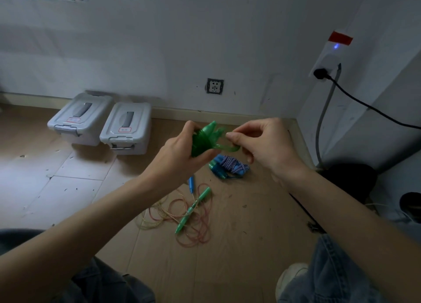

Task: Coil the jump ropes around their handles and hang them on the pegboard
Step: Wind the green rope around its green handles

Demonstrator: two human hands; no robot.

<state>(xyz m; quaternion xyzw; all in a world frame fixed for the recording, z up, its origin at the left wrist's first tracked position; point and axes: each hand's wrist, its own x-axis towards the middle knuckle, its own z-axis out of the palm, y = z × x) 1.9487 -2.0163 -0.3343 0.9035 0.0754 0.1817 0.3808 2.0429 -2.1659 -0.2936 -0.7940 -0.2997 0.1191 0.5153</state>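
Already 1 blue-and-white braided rope bundle (230, 167) lies coiled; left hand (182, 152) grips the translucent green plastic rope coil (202, 140), right hand (266, 143) pinching its tail; thin red-yellow ropes (182, 213) at 6 o'clock remain loose.

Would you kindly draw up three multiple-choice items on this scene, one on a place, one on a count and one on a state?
1. Where does the blue and white coiled rope lie?
A. on a box lid
B. on the floor below the hands
C. on the wall

2. How many grey lidded boxes stand by the wall?
A. one
B. two
C. four

3. What state is the red and yellow rope in?
A. loose on the floor
B. coiled round its handles
C. hanging up

Key: 1 B, it rests on the wooden floor; 2 B, a left box and a right box; 3 A, its loops sprawl round the handles.
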